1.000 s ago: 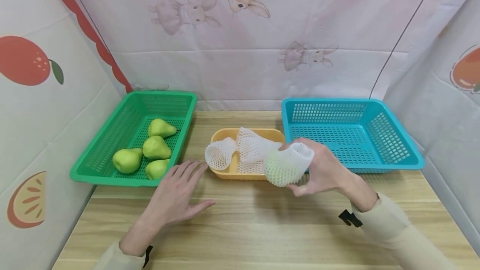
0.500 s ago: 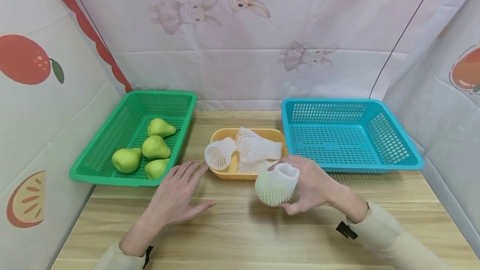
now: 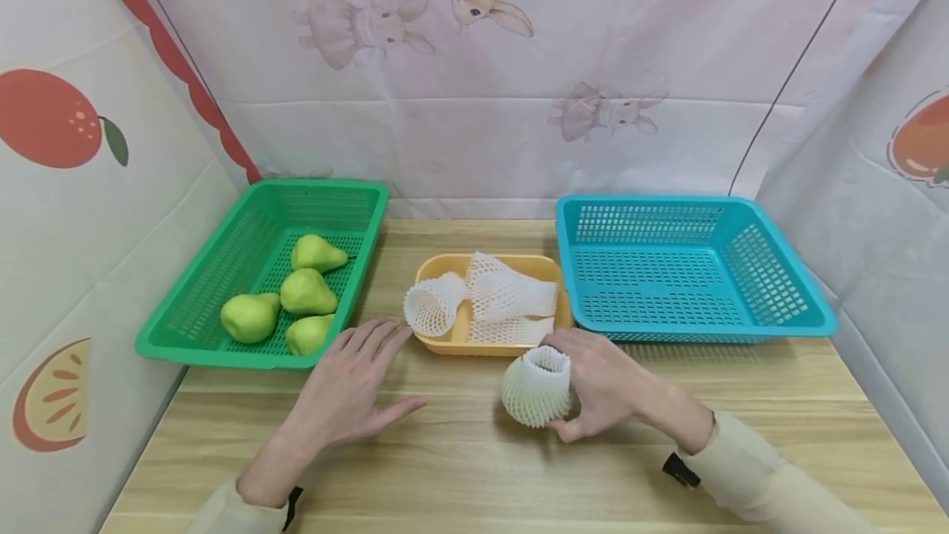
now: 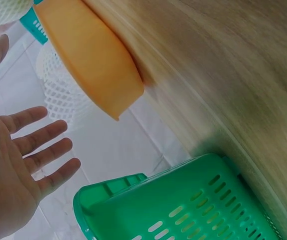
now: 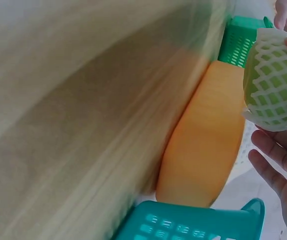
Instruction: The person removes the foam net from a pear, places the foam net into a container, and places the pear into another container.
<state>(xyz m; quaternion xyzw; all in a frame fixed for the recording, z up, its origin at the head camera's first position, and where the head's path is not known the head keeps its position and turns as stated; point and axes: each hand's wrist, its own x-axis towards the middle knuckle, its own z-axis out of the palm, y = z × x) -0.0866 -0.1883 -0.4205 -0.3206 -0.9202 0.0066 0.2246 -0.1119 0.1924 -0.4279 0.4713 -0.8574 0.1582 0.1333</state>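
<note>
My right hand [image 3: 604,381] grips a green pear in a white foam net [image 3: 537,390], just above the table in front of the yellow-orange tray [image 3: 445,346]. The net's mouth points up in the head view; in the right wrist view the green skin of the netted pear [image 5: 273,82] shows through the mesh. My left hand [image 3: 348,390] holds nothing, its fingers extended and thumb spread, between the green basket and the tray. Several loose foam nets [image 3: 511,291] lie in the tray, one hanging over its left end.
At the left stands the green basket [image 3: 151,344] with several bare pears [image 3: 307,291] in it. The blue basket [image 3: 797,328] is at the right, behind my right forearm. A printed cloth [image 3: 474,147] hangs behind the wooden table [image 3: 460,484], with cloth walls on both sides.
My right hand has moved the netted pear toward me and slightly left, down from beside the tray's right end. The net's mouth has turned more upward. My left hand has stayed in place.
</note>
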